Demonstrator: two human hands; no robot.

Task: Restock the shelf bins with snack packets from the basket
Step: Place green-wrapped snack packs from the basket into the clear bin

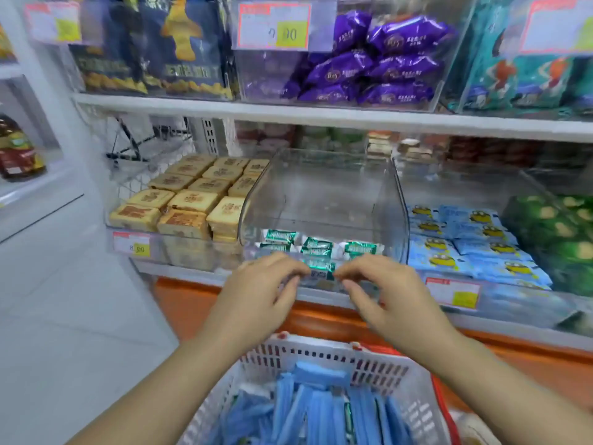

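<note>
A clear plastic shelf bin point(324, 194) sits on the lower shelf, holding several green-and-white snack packets point(316, 246) along its front. My left hand point(266, 287) and my right hand point(382, 290) both pinch the ends of one green packet point(321, 270) at the bin's front edge. Below my arms stands a white basket point(378, 367) filled with blue snack packets point(321, 409).
A bin of tan biscuit packs point(189, 200) lies left of the clear bin, and a bin of blue cartoon packets point(465, 242) lies right. Purple packets point(375, 62) fill a bin on the upper shelf. An orange ledge point(321, 319) runs beneath the shelf.
</note>
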